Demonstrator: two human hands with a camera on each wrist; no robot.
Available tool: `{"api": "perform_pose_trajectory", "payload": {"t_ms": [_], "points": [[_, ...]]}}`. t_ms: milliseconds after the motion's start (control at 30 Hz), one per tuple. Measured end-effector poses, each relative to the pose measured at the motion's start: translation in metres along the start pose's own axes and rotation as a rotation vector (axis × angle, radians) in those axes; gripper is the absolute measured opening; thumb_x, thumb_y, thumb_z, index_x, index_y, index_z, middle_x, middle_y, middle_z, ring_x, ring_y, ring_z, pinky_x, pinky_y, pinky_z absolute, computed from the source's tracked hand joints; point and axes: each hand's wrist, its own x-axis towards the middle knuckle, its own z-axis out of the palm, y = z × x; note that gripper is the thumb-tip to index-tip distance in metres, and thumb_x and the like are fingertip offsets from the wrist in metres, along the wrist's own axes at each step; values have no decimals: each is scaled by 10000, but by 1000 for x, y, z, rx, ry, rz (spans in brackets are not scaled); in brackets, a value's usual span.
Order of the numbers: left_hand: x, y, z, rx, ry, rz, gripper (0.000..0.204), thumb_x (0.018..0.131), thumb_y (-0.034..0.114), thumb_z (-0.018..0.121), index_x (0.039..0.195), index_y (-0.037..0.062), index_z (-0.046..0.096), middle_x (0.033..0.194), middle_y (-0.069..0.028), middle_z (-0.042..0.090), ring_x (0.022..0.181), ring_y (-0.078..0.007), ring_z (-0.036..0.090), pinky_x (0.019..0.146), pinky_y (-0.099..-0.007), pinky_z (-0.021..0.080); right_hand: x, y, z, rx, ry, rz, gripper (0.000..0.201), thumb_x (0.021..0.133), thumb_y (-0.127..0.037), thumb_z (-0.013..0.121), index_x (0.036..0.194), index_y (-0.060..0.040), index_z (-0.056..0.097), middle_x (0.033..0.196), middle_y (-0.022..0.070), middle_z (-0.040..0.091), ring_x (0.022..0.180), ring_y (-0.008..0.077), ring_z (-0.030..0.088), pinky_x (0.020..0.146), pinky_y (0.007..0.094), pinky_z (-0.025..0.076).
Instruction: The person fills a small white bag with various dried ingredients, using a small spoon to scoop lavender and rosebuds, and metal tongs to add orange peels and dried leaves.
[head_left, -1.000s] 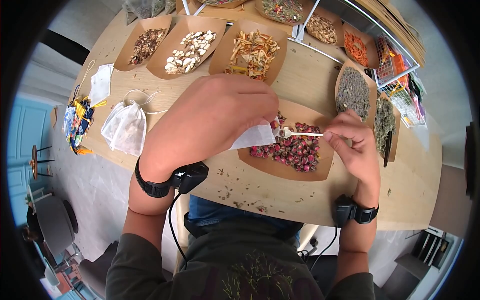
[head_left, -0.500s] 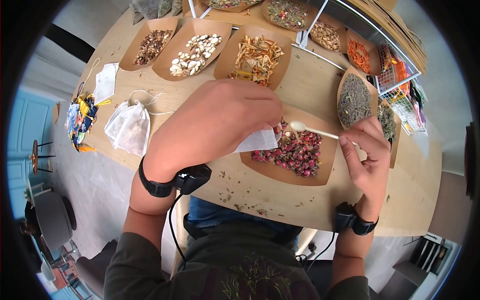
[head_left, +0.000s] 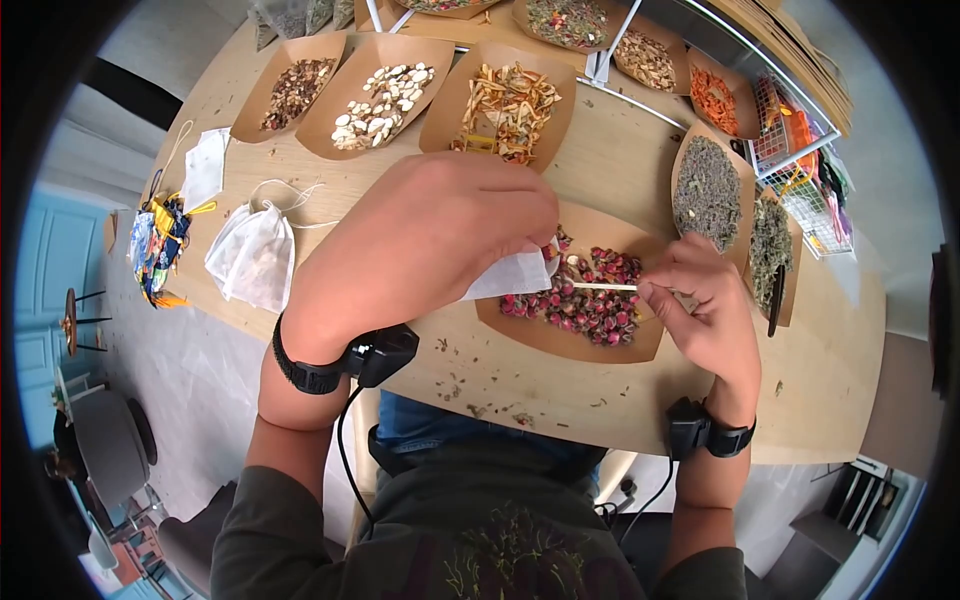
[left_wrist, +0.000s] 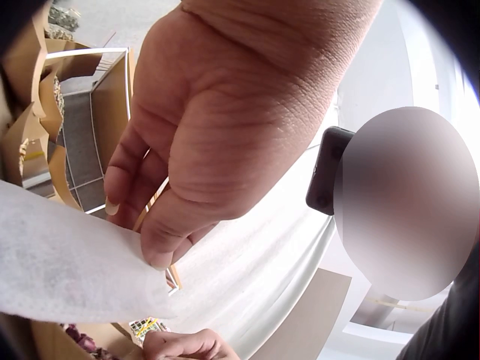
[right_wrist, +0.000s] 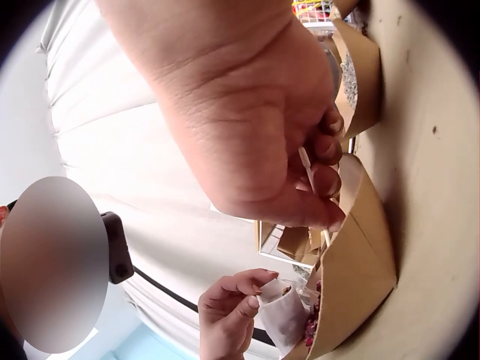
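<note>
My left hand (head_left: 440, 230) pinches the top edge of a small white mesh bag (head_left: 515, 277) over the left side of a brown paper tray (head_left: 645, 346). Dried rosebuds (head_left: 605, 320) fill the middle of that tray. Between thumb and fingers, my right hand (head_left: 705, 305) grips a thin pale spoon (head_left: 605, 287) from the right, its bowl end down among the rosebuds. In the right wrist view the spoon's handle (right_wrist: 307, 169) crosses the fingers, and the bag's mouth (right_wrist: 283, 289) stands open with something dark inside.
Trays of dark dried pieces (head_left: 297, 93), white slices (head_left: 385, 105) and orange-brown strips (head_left: 510, 105) line the back. To the right are trays of grey-purple buds (head_left: 707, 190) and green herb (head_left: 768, 245). A filled white bag (head_left: 255, 255) and patterned pouches (head_left: 160, 245) lie left.
My right hand lifted the spoon away from the bag and rightward, its bowl looking bare, then brought it back left and down into the rosebuds. The left hand keeps its hold on the bag.
</note>
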Motion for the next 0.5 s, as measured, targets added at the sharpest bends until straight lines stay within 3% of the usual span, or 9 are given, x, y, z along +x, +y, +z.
{"api": "perform_pose_trajectory", "payload": {"t_ms": [300,500], "points": [[-1,1,-1,19,-6,-5,103,941,80,797,1013,36,738,1138,-113,799,982,-373,751,827,-454,591,1,3,-2,50,-37,24,94,843,56,758,890,-19,787,804,81,699,829,289,594,850,414,451],[-1,1,-2,29,-10,-5,109,937,80,801,1023,41,746,1138,-108,802,993,-370,756,831,-447,595,-1,3,-9,192,38,86,103,853,51,766,919,-18,804,843,97,720,834,279,591,831,401,456]]}}
